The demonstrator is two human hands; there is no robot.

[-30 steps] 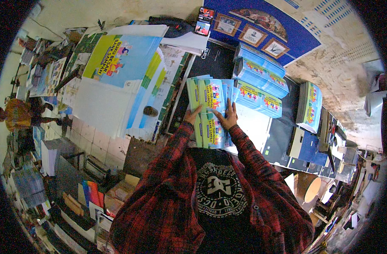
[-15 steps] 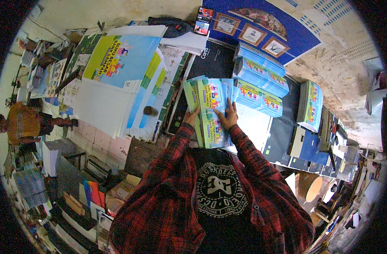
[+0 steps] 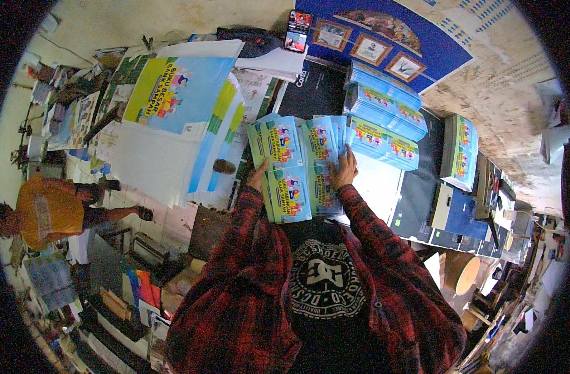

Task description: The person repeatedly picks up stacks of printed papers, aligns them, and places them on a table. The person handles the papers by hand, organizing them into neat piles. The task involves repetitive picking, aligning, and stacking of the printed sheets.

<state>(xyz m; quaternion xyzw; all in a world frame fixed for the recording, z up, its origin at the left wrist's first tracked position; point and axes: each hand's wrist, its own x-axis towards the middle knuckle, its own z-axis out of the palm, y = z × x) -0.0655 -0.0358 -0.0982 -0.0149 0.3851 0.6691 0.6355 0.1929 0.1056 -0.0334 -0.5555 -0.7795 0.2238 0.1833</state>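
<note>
Printed sheets with blue, green and yellow cover artwork lie fanned before my chest in two overlapping groups. On the left group of sheets (image 3: 289,190), my left hand (image 3: 256,177) grips the left edge, its thumb on top and the other fingers hidden beneath. My right hand (image 3: 343,169) holds the right edge of the right group of sheets (image 3: 320,138), with its fingers curled over the side. Just beyond that hand, to the right, stand stacked bundles of matching printed covers (image 3: 385,115).
Large printed sheets (image 3: 179,93) lie at the left, with a small dark oval object (image 3: 224,166) on them. A phone (image 3: 297,31) leans against the wall. Another stack of covers (image 3: 461,153) stands farther right. At far left walks a person in a mustard shirt (image 3: 51,212).
My left hand has moved left with its group of sheets, uncovering more of the group under my right hand. The person at far left has come nearer.
</note>
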